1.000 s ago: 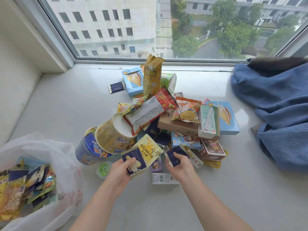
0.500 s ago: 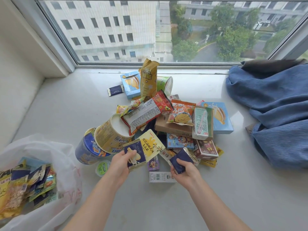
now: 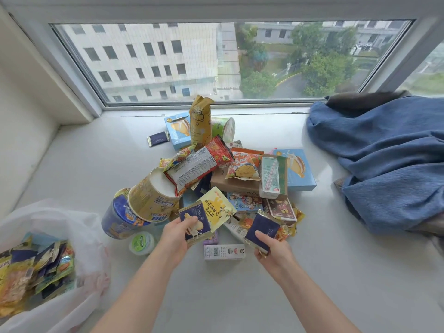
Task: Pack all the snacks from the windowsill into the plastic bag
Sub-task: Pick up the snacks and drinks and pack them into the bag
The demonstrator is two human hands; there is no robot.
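We see the snacks heaped mid-windowsill (image 3: 312,272), below the window; the plastic bag (image 3: 79,236), thin, white and translucent, lies open at the sill's left end, already stuffed with yellow, green and navy packets.

Our left hand (image 3: 174,237) pinches a navy and yellow sachet (image 3: 195,224), thumb on its face, fingers behind; it overlaps a pale yellow packet (image 3: 217,209) whose grip we cannot tell. Our right hand (image 3: 274,248) pinches a plain navy sachet (image 3: 262,233), thumb on top, at the pile's near edge.

Counting what shows: two paper tubs on their sides, one yellow (image 3: 149,200) leaning on one blue (image 3: 117,217); two light blue boxes, one at the back (image 3: 177,129), one to the right (image 3: 299,170); one tall mustard bag (image 3: 200,122) standing upright; one red chip bag (image 3: 201,164); one brown carton (image 3: 236,183); one small green-lidded cup (image 3: 141,242) beside the blue tub; one white flat carton (image 3: 224,252) between our hands; one lone navy sachet (image 3: 157,138) apart at the back; a blue blanket (image 3: 384,164) bunched on the right.
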